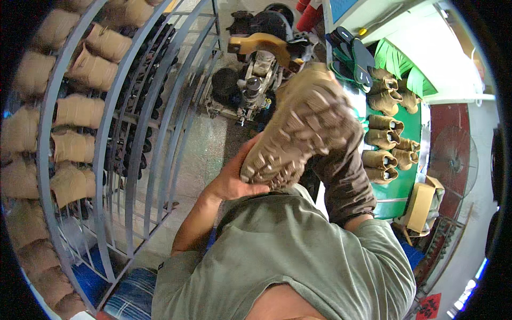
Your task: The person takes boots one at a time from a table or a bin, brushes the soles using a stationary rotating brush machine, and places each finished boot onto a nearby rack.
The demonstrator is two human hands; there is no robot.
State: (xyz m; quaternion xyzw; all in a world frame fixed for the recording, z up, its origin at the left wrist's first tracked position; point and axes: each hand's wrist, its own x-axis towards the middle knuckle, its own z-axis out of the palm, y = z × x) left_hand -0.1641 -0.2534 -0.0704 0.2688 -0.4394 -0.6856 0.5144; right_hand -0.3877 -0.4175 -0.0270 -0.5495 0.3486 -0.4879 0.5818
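Note:
A tan boot (pixel 306 133) with a brown lugged sole is held up in front of my chest, its sole turned toward me. My left hand (pixel 234 173) is closed around the lower end of the boot, with the thumb along the sole's edge. My right forearm, in a dark brown sleeve (pixel 344 178), reaches up behind the boot. The boot hides my right hand, so its grip does not show.
Grey metal racks (pixel 101 160) with several tan boots stand at the left. Beyond the boot is a machine (pixel 250 88) with black round parts. A green table (pixel 394 192) at the right carries tan boots, dark insoles (pixel 352 53) and green cut pieces. A fan (pixel 453 162) stands farther right.

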